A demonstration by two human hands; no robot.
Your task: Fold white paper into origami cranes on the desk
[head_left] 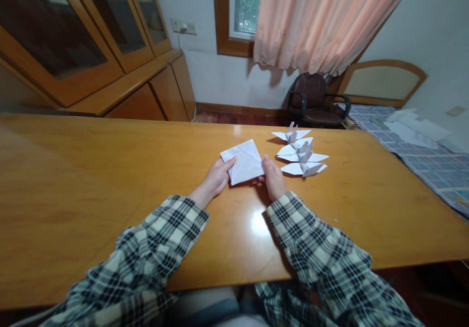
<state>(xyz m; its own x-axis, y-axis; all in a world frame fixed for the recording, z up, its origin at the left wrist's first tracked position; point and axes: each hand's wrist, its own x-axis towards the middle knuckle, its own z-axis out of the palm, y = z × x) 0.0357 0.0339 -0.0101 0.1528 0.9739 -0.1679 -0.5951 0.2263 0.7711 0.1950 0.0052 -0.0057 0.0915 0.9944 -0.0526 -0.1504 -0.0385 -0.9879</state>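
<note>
Between my two hands is a folded square of white paper [246, 162], creased across its face and tilted above the table. My left hand [217, 176] grips its left side, the thumb lying on top and the fingers underneath. On the right edge, my right hand [273, 176] pinches the paper between thumb and fingers; some of those fingers show below the edge. Just right of my right hand, several white origami cranes [304, 157] stand in a row on the table, wings spread.
The wooden table [110, 180] stretches to both sides. Beyond it are a brown office chair [315, 99], a bed [432, 161] with papers [417, 127] on it, and a pink curtain [322, 19]. A glass-doored cabinet [120, 63] stands at the far left.
</note>
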